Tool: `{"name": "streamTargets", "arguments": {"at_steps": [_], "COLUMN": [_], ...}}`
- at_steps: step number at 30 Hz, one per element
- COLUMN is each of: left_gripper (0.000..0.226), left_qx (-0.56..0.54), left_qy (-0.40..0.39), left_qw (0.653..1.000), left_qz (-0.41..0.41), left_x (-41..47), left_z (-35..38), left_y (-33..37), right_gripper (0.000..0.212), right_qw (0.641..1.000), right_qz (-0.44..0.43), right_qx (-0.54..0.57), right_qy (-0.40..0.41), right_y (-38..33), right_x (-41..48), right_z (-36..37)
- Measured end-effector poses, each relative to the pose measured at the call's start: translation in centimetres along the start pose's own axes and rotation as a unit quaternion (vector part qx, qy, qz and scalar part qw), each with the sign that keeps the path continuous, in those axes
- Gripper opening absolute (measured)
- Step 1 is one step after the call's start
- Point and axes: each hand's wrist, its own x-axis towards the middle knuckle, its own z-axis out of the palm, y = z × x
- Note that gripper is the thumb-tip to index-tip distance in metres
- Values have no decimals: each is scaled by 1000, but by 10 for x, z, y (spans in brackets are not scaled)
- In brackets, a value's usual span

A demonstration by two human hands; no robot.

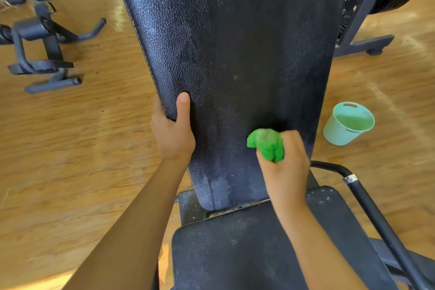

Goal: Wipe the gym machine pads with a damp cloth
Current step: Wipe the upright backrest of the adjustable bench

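Observation:
A long black textured back pad of a gym bench fills the middle of the view, with a wet patch near its lower end. Below it lies the black seat pad. My left hand grips the back pad's left edge, thumb on the top face. My right hand is closed around a bunched green cloth, which presses on the lower right part of the back pad.
A pale green bucket stands on the wooden floor to the right of the bench. A black handle bar runs along the seat's right side. Other gym machines stand at the far left and far right.

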Motion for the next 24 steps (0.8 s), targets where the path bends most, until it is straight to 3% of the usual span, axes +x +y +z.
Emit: {"name": "streamTargets", "arguments": {"at_steps": [6, 10, 16, 24], "left_gripper": [53, 51, 55, 64], "left_qx": [-7, -4, 0, -6], "left_qy": [8, 6, 12, 7], "left_qw": [1000, 1000, 1000, 1000], "left_qz": [-12, -21, -4, -6], "left_x": [-1, -2, -1, -1], "left_z": [0, 0, 0, 0], "left_y": [2, -1, -3, -4], "right_gripper": [32, 28, 22, 20], "right_qw": [995, 996, 998, 995], "right_qz": [60, 85, 13, 96], "right_qx": [-35, -21, 36, -17], "right_qy": [-78, -27, 48, -33], "right_y": [38, 15, -10, 57], "right_x": [-40, -5, 52, -26], "right_z": [-5, -11, -23, -20]}}
